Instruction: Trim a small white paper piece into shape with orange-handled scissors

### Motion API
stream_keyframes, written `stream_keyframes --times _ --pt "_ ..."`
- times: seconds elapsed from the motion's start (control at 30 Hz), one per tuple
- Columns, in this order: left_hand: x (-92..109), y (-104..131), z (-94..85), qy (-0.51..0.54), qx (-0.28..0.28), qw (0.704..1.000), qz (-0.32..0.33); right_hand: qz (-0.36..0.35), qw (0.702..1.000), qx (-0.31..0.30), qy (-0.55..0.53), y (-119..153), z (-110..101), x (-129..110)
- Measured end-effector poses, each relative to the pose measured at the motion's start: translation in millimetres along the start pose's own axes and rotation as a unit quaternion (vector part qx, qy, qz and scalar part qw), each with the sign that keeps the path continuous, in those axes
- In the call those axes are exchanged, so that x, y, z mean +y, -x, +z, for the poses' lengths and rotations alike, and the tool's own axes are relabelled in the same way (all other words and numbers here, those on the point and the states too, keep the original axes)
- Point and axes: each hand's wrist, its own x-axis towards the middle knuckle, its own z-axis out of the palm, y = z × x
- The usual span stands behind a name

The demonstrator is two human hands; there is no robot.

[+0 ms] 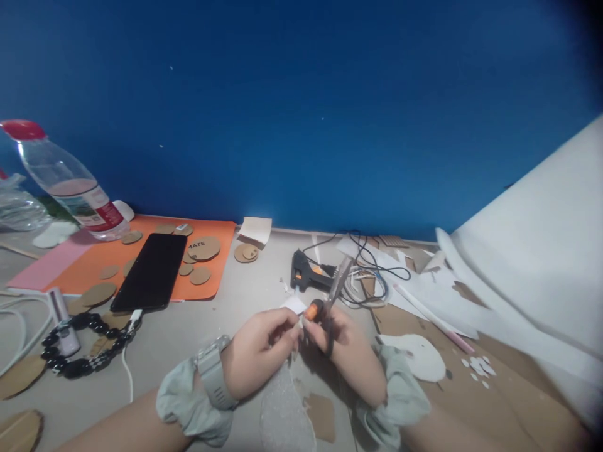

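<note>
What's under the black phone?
The phone lies mostly over an orange sheet, and a cardboard disc peeks out at its left edge. Whatever else is beneath is covered and can't be seen.

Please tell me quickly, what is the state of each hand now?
Left hand: closed, fingertips pinching a small pale piece, too blurred to identify.
Right hand: closed, holding metal scissors with black-and-orange handles.

This looks like a craft spot on a worktop (254, 295) pushed up to a plain blue wall (301, 113), with a black glue gun (308, 273), scissors (340, 282), cut cardboard discs (203, 248) and paper scraps (417, 292) spread about. A phone (153, 270) and a drink bottle (78, 188) lend it a personal feel, but whether it is a home, classroom or studio cannot be told.
</note>
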Motion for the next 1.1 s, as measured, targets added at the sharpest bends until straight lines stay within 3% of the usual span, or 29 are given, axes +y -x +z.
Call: stream_keyframes --times 0.17,0.37,0.57,0.7,1.1 --pt "1.1 0.7 0.5 -0.001 0.004 1.0 -0.004 0.024 0.999 0.02 -0.015 -0.7 -0.3 1.1" --pt "1.6 0.2 0.3 0.003 0.001 1.0 0.004 0.014 1.0 -0.009 0.005 -0.7 -0.9 -3.3" --pt "2.9 0.3 0.1 0.005 0.003 1.0 -0.002 0.034 0.998 0.023 -0.052 -0.3 2.1 -1.0" --pt "1.9 0.4 0.1 0.003 -0.004 1.0 0.0 0.026 0.998 -0.013 -0.048 -0.6 0.2 2.0" --pt "1.2 0.9 0.1 0.027 0.011 1.0 -0.005 0.02 0.997 -0.01 -0.067 -0.5 1.6 0.8"
